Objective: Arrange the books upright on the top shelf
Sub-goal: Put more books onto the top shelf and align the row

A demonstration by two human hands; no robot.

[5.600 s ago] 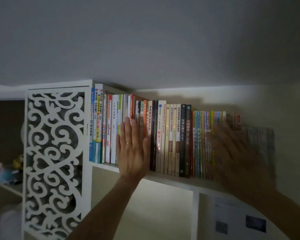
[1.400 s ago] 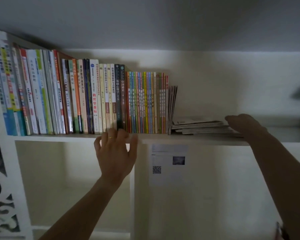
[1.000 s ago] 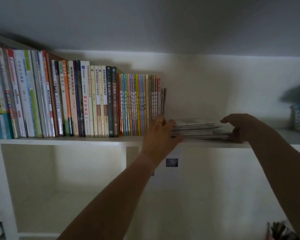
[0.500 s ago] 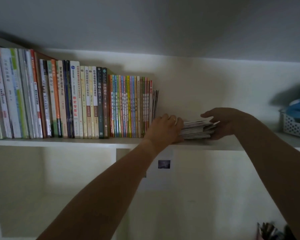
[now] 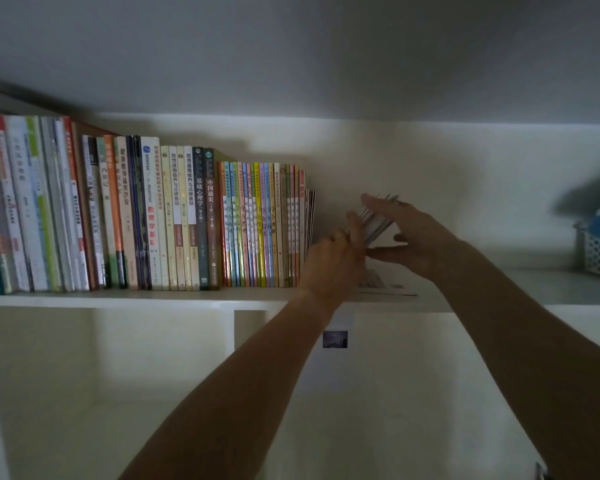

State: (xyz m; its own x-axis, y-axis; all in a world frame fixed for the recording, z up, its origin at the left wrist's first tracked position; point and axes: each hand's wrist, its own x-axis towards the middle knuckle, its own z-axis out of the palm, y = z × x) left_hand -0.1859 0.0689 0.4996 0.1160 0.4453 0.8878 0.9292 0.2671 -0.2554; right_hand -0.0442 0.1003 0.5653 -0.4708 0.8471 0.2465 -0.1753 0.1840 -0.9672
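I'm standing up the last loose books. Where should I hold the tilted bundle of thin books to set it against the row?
Hold the thin books by their two flat faces, left hand and right hand pressing from either side. They are floppy and fanned, so squeezing the faces likely keeps them together beside the upright row.

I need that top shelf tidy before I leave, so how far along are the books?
Mostly done: the long row of books already stands upright on the shelf. In hand: the left hand and right hand hold a tilted bundle of thin booklets, partway raised. Left: stand it against the row, then lift the paper lying flat beneath.
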